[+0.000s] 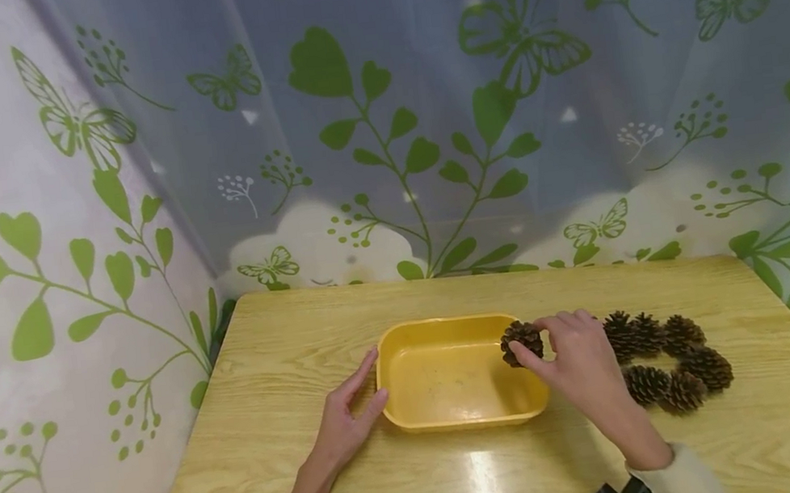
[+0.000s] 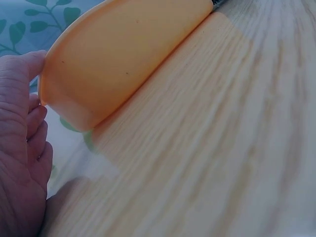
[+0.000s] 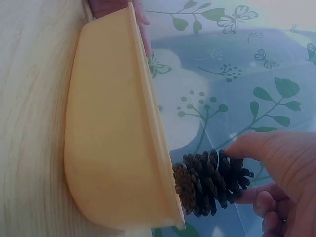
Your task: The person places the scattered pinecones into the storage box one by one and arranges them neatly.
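Observation:
A yellow rectangular plastic tub [image 1: 440, 384] stands on the table, its inside bare. My left hand [image 1: 345, 423] rests at its left end, fingers extended and touching the rim; the left wrist view shows the hand [image 2: 22, 133] against the tub's edge. My right hand [image 1: 583, 359] pinches a brown pine cone [image 1: 521, 343] between thumb and fingers above the tub's right end. In the right wrist view that pine cone [image 3: 210, 182] sits at rim height, its base overlapping the edge of the tub [image 3: 113, 123].
Several more pine cones [image 1: 684, 392] lie grouped on the table to the right of the tub, partly hidden by the right hand. The wood-grain table [image 1: 287, 324] meets a curtain [image 1: 433, 193] printed with green leaves and butterflies at the back and sides.

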`<state>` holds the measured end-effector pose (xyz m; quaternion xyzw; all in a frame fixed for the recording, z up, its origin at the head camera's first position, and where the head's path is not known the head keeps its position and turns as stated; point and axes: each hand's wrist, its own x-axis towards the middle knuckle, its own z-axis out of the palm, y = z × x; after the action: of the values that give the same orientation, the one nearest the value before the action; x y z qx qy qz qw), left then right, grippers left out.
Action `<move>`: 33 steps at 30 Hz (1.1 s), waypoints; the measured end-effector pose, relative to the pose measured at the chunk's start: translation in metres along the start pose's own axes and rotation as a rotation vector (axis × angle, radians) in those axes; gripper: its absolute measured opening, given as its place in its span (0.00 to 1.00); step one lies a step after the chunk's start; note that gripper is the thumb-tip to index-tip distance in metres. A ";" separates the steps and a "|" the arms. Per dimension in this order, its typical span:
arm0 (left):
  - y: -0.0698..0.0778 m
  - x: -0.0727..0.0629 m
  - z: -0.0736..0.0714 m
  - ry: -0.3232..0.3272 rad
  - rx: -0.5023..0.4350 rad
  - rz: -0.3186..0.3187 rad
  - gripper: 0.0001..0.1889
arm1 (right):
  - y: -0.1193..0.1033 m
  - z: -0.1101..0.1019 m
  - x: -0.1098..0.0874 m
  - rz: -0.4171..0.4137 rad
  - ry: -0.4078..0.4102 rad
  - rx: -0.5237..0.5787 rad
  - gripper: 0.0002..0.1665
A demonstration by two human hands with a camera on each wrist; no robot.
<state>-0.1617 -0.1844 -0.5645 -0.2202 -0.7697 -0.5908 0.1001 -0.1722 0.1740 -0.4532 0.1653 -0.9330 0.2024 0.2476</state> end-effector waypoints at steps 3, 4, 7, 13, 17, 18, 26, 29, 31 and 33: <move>0.001 0.000 0.000 -0.002 -0.004 -0.013 0.31 | -0.003 0.003 0.003 0.002 -0.014 0.021 0.23; 0.001 0.000 0.000 -0.004 -0.007 -0.017 0.32 | -0.004 0.005 0.003 0.003 -0.025 0.029 0.23; 0.002 0.000 0.000 -0.003 -0.012 -0.017 0.32 | -0.007 0.010 0.006 0.006 -0.065 0.051 0.24; -0.001 -0.001 0.000 0.000 -0.012 -0.011 0.32 | -0.015 0.024 0.010 0.012 -0.151 0.048 0.26; -0.001 0.000 0.001 0.001 -0.009 -0.013 0.32 | -0.022 0.033 0.012 0.007 -0.170 0.054 0.26; -0.001 0.000 0.001 0.001 -0.007 -0.015 0.32 | -0.024 0.034 0.013 0.006 -0.175 0.058 0.26; -0.001 0.000 0.000 -0.003 -0.017 -0.013 0.32 | -0.032 0.049 0.021 0.010 -0.217 0.081 0.27; 0.000 0.000 0.000 -0.004 -0.022 0.001 0.32 | -0.033 0.052 0.023 0.004 -0.216 0.093 0.26; 0.001 0.000 0.000 -0.002 -0.021 0.008 0.32 | -0.034 0.055 0.024 0.003 -0.218 0.102 0.26; 0.001 0.000 0.000 -0.001 -0.019 0.015 0.32 | -0.035 0.058 0.025 0.006 -0.223 0.116 0.26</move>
<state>-0.1614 -0.1845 -0.5634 -0.2273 -0.7623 -0.5974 0.1020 -0.2011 0.1118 -0.4758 0.1981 -0.9419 0.2369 0.1318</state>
